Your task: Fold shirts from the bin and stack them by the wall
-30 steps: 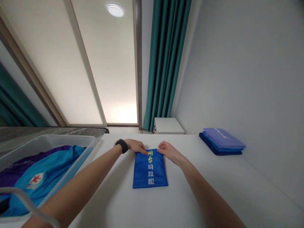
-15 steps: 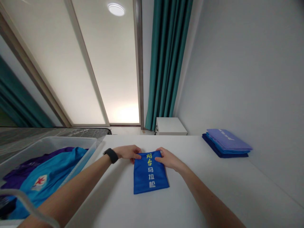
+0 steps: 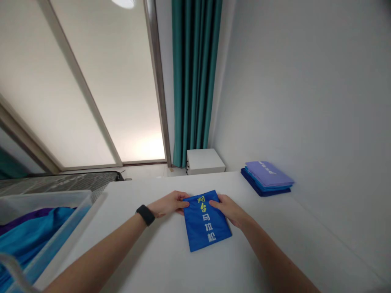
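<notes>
A neatly folded blue shirt (image 3: 194,232), printed with yellow and white Chinese characters, is between my hands above the white table (image 3: 159,268). My left hand (image 3: 172,203), with a black watch on its wrist, pinches the far left corner, thumb on top. At the far right side my right hand (image 3: 229,209) grips the cloth the same way. The fingers beneath are mostly hidden by the fabric. Its near edge hangs toward me; whether it touches the tabletop I cannot tell.
On the table's right side by the wall lies a stack of folded clothes (image 3: 267,175), lavender on top, blues below. A translucent plastic bin (image 3: 87,198) at left holds purple and turquoise clothing (image 3: 29,234). Beyond the table stand a white cabinet (image 3: 204,162) and a green curtain (image 3: 195,81).
The view has turned to the right. Both hands keep their grip on the folded blue shirt, which now sits slightly rotated and appears lifted a little.
</notes>
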Demonstrator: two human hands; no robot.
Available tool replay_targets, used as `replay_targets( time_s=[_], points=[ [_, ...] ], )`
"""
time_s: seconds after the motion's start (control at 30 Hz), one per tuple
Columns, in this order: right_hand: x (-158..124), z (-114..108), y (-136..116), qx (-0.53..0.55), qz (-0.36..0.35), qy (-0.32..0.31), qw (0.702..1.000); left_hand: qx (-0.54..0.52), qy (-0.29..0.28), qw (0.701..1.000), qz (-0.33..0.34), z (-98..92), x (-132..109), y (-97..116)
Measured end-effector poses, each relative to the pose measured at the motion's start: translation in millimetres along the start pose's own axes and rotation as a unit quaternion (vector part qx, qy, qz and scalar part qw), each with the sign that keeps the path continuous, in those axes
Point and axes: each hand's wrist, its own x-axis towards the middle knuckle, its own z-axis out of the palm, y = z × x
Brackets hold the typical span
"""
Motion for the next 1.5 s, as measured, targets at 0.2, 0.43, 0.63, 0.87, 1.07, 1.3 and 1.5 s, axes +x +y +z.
replay_targets(
  time_s=[0.2, 0.43, 0.63, 0.87, 1.07, 1.3, 1.5],
  points=[
    [-24, -55, 2, -0.055, -0.041, 0.075, 0.995, -0.043, -0.029, 0.999, 0.013, 40.9, 52, 5],
    [-49, -102, 7, -0.033, -0.038, 0.145, 0.988, -0.077, -0.075, 0.994, 0.013, 80.7, 98, 10],
    [-68, -132, 13, -0.013, -0.024, 0.196, 0.98, -0.103, -0.053, 0.993, 0.018, 114.7, 128, 11],
    [-83, -159, 20, -0.027, -0.069, 0.245, 0.967, -0.234, 0.027, 0.971, 0.026, 152.2, 147, -1],
    [-85, -165, 22, 0.006, -0.075, 0.248, 0.966, -0.27, -0.006, 0.962, 0.033, 171.0, 144, 4],
    [-78, -172, 27, -0.036, -0.074, 0.262, 0.962, -0.272, -0.004, 0.962, -0.015, 171.2, 152, 10],
    [-79, -178, 25, -0.062, -0.065, 0.256, 0.962, -0.272, -0.034, 0.961, -0.032, 173.1, 155, 12]
  ],
)
